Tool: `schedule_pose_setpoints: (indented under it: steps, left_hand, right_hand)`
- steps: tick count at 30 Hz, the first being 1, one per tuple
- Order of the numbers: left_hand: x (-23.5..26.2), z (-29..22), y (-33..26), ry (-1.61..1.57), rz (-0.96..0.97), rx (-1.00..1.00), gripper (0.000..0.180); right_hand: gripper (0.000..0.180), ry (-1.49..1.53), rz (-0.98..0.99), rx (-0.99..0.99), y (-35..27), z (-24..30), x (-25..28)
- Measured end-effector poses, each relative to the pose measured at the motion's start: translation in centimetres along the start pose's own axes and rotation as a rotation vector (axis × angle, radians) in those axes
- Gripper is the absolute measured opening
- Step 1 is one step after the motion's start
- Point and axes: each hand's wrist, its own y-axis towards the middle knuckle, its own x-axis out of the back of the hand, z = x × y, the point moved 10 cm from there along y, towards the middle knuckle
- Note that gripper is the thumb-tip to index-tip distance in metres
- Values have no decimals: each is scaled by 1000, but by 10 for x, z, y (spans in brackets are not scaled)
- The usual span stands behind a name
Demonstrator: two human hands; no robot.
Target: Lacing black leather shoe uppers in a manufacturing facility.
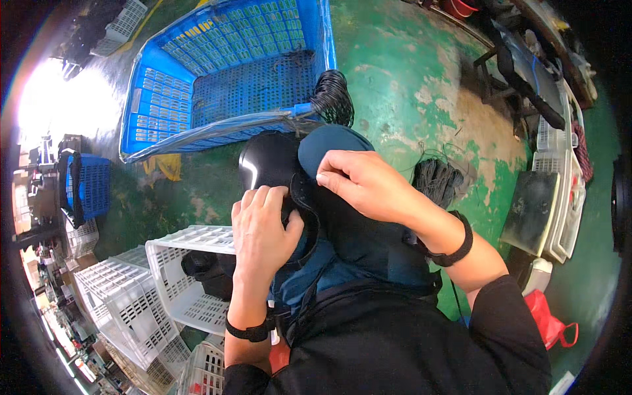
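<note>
On my lap lies a black item (266, 158) with a glossy rounded end, much like the peak of a cap; a dark curved edge runs along its right side. My left hand (263, 220) is closed over its near part, fingers bent and thumb against the edge. To the right, above my dark blue trouser knee (332, 143), hovers my right hand (359, 184). Its thumb and forefinger are pressed together in a pinch. Whatever lies between those fingertips is too small to make out. Both wrists wear black bands.
Ahead stands a large blue crate (217, 131), a bundle of black cords (332, 97) hanging at its near right corner. Another dark cord bundle (436, 181) lies on the green floor. White crates (191, 247) stand at my left; a red bag (548, 320) is at right.
</note>
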Motion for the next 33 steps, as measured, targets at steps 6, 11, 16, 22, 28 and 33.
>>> schedule_pose_setpoints:
  steps: [6,11,16,22,28,33]
  left_hand:
    - [-13,12,-4,-8,104,9,24]
    - [-17,14,8,-66,76,11,23]
    - [-8,6,11,-93,-43,-68,28]
    - [-11,12,21,-85,-26,-121,28]
    - [-21,16,30,-166,41,-101,21]
    - [-13,11,26,-176,-78,-165,15]
  right_hand:
    - [25,-86,101,-40,18,-17,-17]
    - [23,-275,149,-64,25,-21,-26]
    - [20,-314,171,-91,30,-23,-30]
    - [19,-484,182,-13,31,-15,-38]
    - [15,-485,189,87,35,-8,-43]
    - [15,-525,151,115,31,7,-39]
